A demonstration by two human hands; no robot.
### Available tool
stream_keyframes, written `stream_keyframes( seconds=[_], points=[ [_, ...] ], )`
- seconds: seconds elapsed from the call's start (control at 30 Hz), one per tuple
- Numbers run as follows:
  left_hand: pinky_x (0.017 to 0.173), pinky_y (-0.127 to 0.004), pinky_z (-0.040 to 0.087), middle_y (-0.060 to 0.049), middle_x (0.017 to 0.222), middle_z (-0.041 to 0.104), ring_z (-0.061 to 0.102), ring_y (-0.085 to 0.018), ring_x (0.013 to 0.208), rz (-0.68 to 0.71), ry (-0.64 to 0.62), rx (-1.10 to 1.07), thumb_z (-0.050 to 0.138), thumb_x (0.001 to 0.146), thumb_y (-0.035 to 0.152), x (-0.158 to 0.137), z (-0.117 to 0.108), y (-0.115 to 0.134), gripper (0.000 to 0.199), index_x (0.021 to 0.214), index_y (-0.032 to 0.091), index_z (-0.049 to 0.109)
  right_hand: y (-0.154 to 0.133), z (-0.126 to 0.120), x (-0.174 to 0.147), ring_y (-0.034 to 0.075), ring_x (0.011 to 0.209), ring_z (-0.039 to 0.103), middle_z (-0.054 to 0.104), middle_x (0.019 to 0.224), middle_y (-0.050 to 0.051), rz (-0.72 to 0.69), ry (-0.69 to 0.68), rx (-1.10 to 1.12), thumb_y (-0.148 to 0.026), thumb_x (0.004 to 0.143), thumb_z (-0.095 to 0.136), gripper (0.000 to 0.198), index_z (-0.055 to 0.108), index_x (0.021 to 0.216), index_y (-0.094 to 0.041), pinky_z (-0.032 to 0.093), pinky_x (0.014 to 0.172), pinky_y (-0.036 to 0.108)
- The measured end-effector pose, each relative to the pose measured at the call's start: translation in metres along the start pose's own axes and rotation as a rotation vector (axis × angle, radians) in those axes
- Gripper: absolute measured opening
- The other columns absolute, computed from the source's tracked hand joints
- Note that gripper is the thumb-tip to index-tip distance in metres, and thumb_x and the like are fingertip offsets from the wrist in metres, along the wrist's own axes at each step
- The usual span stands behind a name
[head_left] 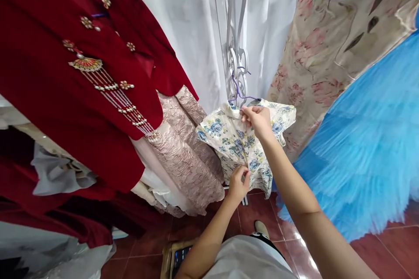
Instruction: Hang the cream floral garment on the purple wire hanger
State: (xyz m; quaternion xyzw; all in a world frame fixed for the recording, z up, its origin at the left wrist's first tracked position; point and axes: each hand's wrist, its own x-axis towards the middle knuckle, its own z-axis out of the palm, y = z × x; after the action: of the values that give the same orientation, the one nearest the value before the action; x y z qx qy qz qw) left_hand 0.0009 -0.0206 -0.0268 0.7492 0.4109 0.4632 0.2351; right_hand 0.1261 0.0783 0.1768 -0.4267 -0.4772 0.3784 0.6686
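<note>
Blue-floral white fabric blouse (236, 141): at seven o'clock from right hand (258, 121), twelve from left hand (239, 184); both pinched on its front.

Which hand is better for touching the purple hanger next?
Probably the right hand: it's up near the top of the shirt, just below the hanger. The left hand is lower on the shirt's front, so it seems farther away.
</note>
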Motion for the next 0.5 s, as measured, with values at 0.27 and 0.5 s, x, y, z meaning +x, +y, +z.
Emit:
stream_keyframes(
  seconds=[0.27, 0.5],
  points=[
    [0.085, -0.034, 0.052, -0.011, 0.116, 0.060, 0.060, -0.019, 0.092, 0.333, 0.297, 0.139, 0.046, 0.104, 0.032, 0.142, -0.085, 0.056, 0.037, 0.139, 0.024, 0.055, -0.003, -0.020, -0.017, 0.009, 0.036, 0.041, 0.058, 0.046, -0.001, -0.040, -0.139, -0.083, -0.049, 0.083, 0.069, 0.034, 0.063, 0.070, -0.018, 0.031, 0.039, 0.022],
    [0.082, -0.032, 0.049, -0.005, 0.095, 0.064, 0.061, -0.018, 0.090, 0.555, 0.040, 0.466, 0.050, 0.103, 0.027, 0.208, -0.120, 0.094, 0.021, 0.095, 0.020, 0.069, 0.008, -0.025, -0.013, 0.011, 0.042, 0.046, 0.055, 0.047, -0.002, -0.106, -0.218, -0.140, -0.054, 0.086, 0.064, 0.039, 0.056, 0.067, -0.021, 0.036, 0.045, 0.024]
  ],
)
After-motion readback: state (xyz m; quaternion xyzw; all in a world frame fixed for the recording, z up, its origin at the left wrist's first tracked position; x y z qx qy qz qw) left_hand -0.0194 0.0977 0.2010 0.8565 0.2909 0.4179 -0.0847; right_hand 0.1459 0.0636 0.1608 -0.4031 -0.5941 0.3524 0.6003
